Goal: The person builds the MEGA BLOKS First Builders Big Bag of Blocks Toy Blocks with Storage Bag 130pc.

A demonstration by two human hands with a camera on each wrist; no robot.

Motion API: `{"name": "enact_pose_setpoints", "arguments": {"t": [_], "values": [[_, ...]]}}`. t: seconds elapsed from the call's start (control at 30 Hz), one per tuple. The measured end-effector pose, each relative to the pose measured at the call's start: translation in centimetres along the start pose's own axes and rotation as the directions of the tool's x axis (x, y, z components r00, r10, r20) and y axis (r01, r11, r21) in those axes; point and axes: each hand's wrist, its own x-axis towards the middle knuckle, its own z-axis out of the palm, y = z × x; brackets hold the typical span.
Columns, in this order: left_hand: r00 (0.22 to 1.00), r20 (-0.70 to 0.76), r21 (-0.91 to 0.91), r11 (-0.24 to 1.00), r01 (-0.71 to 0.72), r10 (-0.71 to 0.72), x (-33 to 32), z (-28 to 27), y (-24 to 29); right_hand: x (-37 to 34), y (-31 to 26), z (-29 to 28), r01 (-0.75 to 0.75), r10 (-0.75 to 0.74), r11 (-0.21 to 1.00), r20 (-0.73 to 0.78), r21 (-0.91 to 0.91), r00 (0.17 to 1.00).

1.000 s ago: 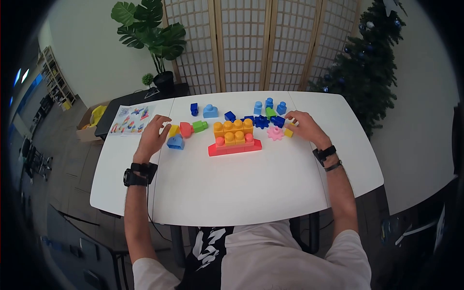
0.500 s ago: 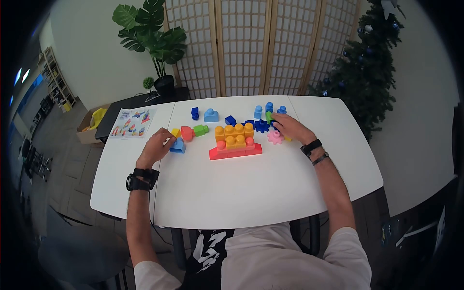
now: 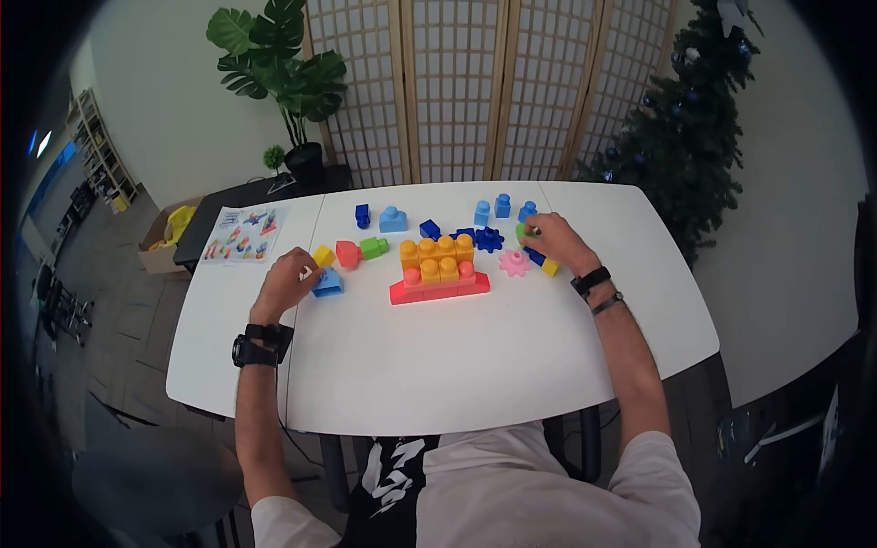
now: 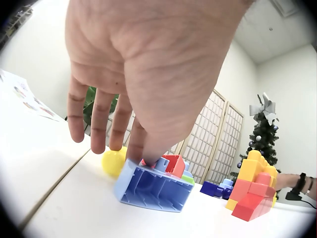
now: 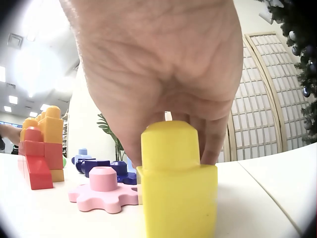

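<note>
My left hand (image 3: 290, 281) pinches the top of a light blue block (image 3: 329, 283) between thumb and index finger; its other fingers hang straight in the left wrist view. That block's hollow underside (image 4: 154, 191) faces the left wrist camera. At the right, my right hand (image 3: 559, 242) holds a green block (image 3: 523, 230) at its fingertips; in the right wrist view the palm and a yellow block (image 5: 179, 193) hide the grip. Between the hands stands a stepped build of yellow-orange blocks (image 3: 438, 248) on a red base (image 3: 440, 289).
Beside the left hand lie a yellow block (image 3: 323, 255), a red one (image 3: 348, 254) and a green one (image 3: 374, 247). A pink gear (image 3: 514, 264) and a dark blue gear (image 3: 490, 239) lie left of the right hand. Several blue blocks are farther back; a printed sheet (image 3: 245, 235) lies at left.
My left hand has come down onto the light blue block and taken hold of it. My right hand has reached inward to the green block, which has shifted rightward with it.
</note>
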Motion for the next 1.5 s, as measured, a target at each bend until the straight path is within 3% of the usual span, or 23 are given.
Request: {"name": "enact_pose_setpoints", "arguments": {"t": [0.5, 0.9, 1.27, 1.5], "values": [[0.998, 0.055, -0.107, 0.994, 0.013, -0.007, 1.1, -0.1, -0.6, 0.3, 0.0, -0.2, -0.101, 0.099, 0.993, 0.042, 0.057, 0.994], [0.998, 0.063, -0.143, 0.990, -0.012, 0.021, 1.4, 0.1, -0.9, 0.2, 0.1, -0.3, -0.090, 0.088, 0.992, 0.030, 0.084, 0.996], [0.999, -0.004, -0.159, 0.986, -0.052, 0.052, 1.3, 0.8, -1.4, -0.2, 0.7, 0.4, -0.002, 0.007, 0.999, -0.090, 0.053, 0.996], [0.999, -0.004, -0.135, 0.990, -0.041, 0.041, 0.8, 0.7, -1.1, 0.2, 0.5, 0.1, -0.011, 0.011, 1.000, -0.015, 0.020, 1.000]]}}
